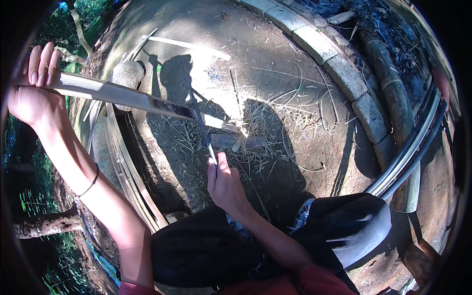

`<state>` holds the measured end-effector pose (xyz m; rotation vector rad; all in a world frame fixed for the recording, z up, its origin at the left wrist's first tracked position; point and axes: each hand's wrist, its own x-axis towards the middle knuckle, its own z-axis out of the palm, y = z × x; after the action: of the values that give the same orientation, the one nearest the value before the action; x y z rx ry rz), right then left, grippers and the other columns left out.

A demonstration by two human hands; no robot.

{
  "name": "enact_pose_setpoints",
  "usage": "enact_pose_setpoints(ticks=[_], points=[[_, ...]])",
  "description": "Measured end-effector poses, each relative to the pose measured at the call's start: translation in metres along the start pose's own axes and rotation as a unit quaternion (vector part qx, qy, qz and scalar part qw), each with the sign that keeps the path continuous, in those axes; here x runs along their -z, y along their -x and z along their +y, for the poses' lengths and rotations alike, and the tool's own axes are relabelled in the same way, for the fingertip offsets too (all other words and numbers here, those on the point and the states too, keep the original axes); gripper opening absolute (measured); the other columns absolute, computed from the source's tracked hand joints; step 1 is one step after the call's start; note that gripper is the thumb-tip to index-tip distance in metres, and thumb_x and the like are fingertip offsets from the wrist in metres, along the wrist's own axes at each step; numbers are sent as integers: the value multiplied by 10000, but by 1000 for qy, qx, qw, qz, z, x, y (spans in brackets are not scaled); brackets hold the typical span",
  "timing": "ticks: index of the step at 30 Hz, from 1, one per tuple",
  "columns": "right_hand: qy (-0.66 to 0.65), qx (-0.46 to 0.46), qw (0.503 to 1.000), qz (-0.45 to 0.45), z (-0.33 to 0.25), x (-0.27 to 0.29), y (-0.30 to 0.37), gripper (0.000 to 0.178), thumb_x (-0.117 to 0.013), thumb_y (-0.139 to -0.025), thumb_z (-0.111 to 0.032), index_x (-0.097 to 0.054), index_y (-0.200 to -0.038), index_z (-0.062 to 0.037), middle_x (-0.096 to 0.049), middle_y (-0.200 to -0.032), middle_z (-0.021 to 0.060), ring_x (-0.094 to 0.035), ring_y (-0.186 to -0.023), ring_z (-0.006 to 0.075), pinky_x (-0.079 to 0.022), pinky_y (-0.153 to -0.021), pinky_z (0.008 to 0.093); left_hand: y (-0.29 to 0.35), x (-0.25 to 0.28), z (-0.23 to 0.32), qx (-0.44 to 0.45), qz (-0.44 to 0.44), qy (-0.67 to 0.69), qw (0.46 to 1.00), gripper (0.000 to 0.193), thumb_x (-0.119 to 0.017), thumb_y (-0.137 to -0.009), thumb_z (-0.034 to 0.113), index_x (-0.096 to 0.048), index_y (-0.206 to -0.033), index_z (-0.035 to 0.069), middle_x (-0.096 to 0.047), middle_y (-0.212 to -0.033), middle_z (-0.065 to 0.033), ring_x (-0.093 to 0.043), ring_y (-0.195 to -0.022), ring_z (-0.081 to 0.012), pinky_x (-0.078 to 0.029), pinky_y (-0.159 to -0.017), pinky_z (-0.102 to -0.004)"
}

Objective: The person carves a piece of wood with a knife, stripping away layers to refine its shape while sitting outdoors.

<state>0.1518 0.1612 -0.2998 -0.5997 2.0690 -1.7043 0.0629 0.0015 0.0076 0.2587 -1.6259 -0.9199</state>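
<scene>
Left hand (39, 91), one of two: its fingers are wrapped around one end of a single slat (137, 100), and one dark band (92, 182) circles the wrist. The slat runs from this hand rightward, sloping toward the ground. To the right of the hand, one stone (128, 73) lies in line with the slat; whether they touch I cannot tell. Below the stone and right of the left forearm lie several long strips (130, 169), overlapping too closely to count.

Farther right, beyond the right hand, two loose strips (196, 47) meet in a V. One knife (203, 130) reaches up from the right hand (224, 184), its blade crossing the slat. That hand is closed in a fist around the handle, which is mostly hidden.

Just ahead of the right hand, one short log (222, 140) lies beside the slat's far end, amid uncounted shavings (263, 115). Two shoes (302, 215) show, one just below the right hand, one to its right. Well to the right of it curve at least four pale blocks (345, 76), then one pole (391, 88) and several bent rods (405, 152).
</scene>
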Motion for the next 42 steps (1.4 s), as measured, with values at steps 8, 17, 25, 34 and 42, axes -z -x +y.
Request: enact_pose_setpoints(ticks=[8,17,25,34,42], points=[[21,-179,983,35,127,-21,-10,243,-489,-967,-233,-499,-1017,5,-614,-723,190,-616,-673,399,-478,-626,508,-45,44,-20,51,-254,205,944,317,-451,-929,238,-331,-655,132,-266,-537,28,-248,-458,-67,-228,-427,-199],[-456,-364,812,19,80,35,-43,125,-461,-1005,-179,-363,-1082,-171,-532,-709,52,-479,-499,121,-424,-433,283,-36,21,-23,8,26,29,999,235,-493,-935,226,-427,-787,56,-425,-600,-45,-536,-515,-173,-523,-565,-283],[-278,-243,929,-37,6,44,-14,54,-401,-1034,-178,-381,-1083,-189,-471,-640,17,-429,-417,72,-359,-366,229,-36,8,-42,-39,173,2,984,287,-625,-908,254,-570,-904,-28,-550,-688,-81,-575,-575,-195,-482,-557,-328],[27,-39,999,-13,16,-7,0,299,-443,-999,-156,-506,-1135,104,-506,-549,150,-531,-452,288,-388,-459,395,-48,3,-51,-315,281,-273,864,323,-604,-950,237,-551,-705,32,-437,-569,-8,-393,-513,-99,-311,-472,-305],[20,-65,998,-15,-10,20,-12,204,-476,-978,-139,-568,-962,42,-536,-596,153,-528,-490,259,-396,-494,386,-19,-12,-9,8,224,7,975,286,-621,-880,171,-534,-669,0,-512,-568,-80,-474,-547,-119,-391,-522,-322]])
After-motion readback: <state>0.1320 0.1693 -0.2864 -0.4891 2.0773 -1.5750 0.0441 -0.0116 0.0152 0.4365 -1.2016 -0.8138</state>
